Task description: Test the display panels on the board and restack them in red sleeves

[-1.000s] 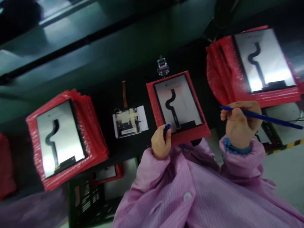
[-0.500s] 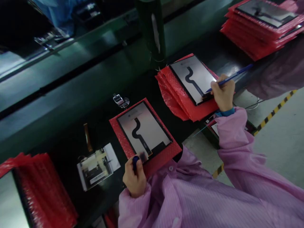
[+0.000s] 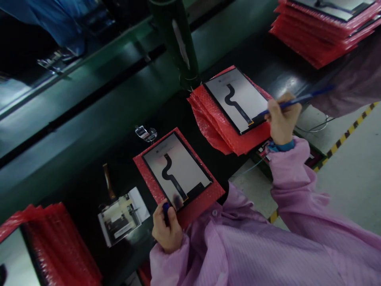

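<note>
My right hand (image 3: pixel 284 119) is closed round a blue pen (image 3: pixel 309 96), slightly blurred, whose tip is by the lower right edge of a display panel (image 3: pixel 247 93). A dark S-shaped flex cable (image 3: pixel 235 104) lies on that panel, which rests on a pile of red bubble bags (image 3: pixel 214 123). Nearer my body, a second display panel (image 3: pixel 190 167) with a similar flex cable (image 3: pixel 169 175) lies on a red bubble bag (image 3: pixel 205 204). My left hand (image 3: pixel 167 230) is at its lower left corner, thumb and fingers closed on a small dark blue rounded piece (image 3: pixel 166 208).
Stacked red-bagged panels (image 3: pixel 321 39) stand far right, beside another person's sleeve (image 3: pixel 351 87). More red bags (image 3: pixel 62 242) are at left. A small metal-framed assembly (image 3: pixel 123 216), a brown strip (image 3: pixel 108 182) and a clear part (image 3: pixel 145 134) lie on the bench. A green post (image 3: pixel 175 43) rises behind.
The pen tip has moved right, away from the cable's end on the far panel. My left hand keeps its place at the near panel's corner. The whole view has shifted slightly.
</note>
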A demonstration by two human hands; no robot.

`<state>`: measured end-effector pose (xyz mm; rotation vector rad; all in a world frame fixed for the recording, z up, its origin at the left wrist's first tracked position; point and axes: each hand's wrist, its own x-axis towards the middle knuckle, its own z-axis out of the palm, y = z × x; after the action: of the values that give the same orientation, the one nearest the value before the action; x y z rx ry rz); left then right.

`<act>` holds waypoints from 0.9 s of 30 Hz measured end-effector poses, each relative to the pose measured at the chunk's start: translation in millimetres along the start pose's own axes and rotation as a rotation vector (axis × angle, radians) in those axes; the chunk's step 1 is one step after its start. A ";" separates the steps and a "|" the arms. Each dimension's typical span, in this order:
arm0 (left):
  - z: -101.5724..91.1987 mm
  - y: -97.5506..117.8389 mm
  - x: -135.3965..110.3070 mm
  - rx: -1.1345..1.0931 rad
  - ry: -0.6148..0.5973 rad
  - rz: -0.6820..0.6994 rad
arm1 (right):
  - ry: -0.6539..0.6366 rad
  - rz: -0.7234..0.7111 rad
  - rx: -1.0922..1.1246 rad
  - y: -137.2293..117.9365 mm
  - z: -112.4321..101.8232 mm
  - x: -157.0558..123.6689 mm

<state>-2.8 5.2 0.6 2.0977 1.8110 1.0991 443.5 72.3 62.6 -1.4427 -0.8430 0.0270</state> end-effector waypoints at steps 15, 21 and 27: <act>2.8 17.4 8.6 -0.084 -0.033 0.072 | -0.723 0.283 0.240 -110.8 79.0 -208.6; 1.3 23.1 13.6 -0.118 -0.003 0.139 | -0.741 0.018 0.023 -99.0 99.4 -215.1; 0.5 22.3 14.1 -0.133 -0.017 0.144 | -0.792 -0.043 -0.036 -100.9 98.1 -213.2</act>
<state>15.1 12.5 18.6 2.1789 1.5530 1.1957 192.6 31.9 36.6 -1.4499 -1.5168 0.5834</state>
